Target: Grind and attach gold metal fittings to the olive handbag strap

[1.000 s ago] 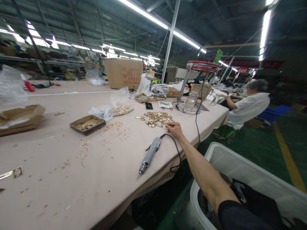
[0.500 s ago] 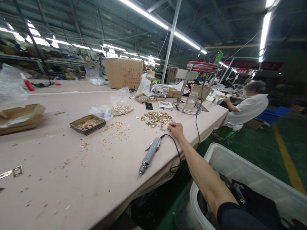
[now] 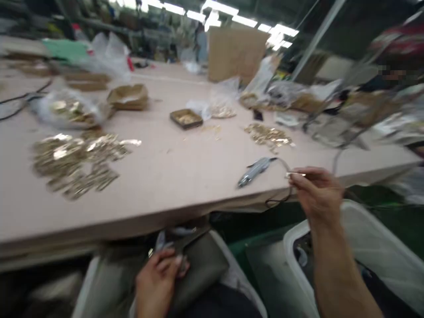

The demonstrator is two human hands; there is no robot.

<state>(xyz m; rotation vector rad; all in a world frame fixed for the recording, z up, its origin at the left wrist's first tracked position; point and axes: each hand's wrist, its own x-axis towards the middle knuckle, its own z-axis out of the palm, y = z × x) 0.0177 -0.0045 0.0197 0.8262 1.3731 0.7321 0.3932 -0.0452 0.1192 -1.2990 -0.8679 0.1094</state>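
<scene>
My right hand [image 3: 316, 192] is raised over the table's front edge, thumb and fingers pinching a small gold-coloured metal piece [image 3: 296, 175]. Below the table's edge, my left hand [image 3: 159, 276] is closed at the edge of a dark grey-green, bag-like piece [image 3: 207, 260]; motion blur hides its exact grip. A grey electric screwdriver [image 3: 254, 171] with a black cord lies on the table, left of my right hand. Behind it is a pile of gold-coloured metal fittings [image 3: 268, 134]. A larger heap of flat metal fittings [image 3: 77, 161] spreads over the table's left side.
A small open box of tiny parts [image 3: 186, 119], a brown open carton [image 3: 128, 97] and a plastic bag of fittings [image 3: 69, 108] stand on the table. A large cardboard box [image 3: 236, 55] is at the back. A white bin [image 3: 364, 221] stands below right.
The view has swung left and down, bringing the large fitting heap and my left hand into sight. My right hand has lifted off the gold pile with a small metal piece.
</scene>
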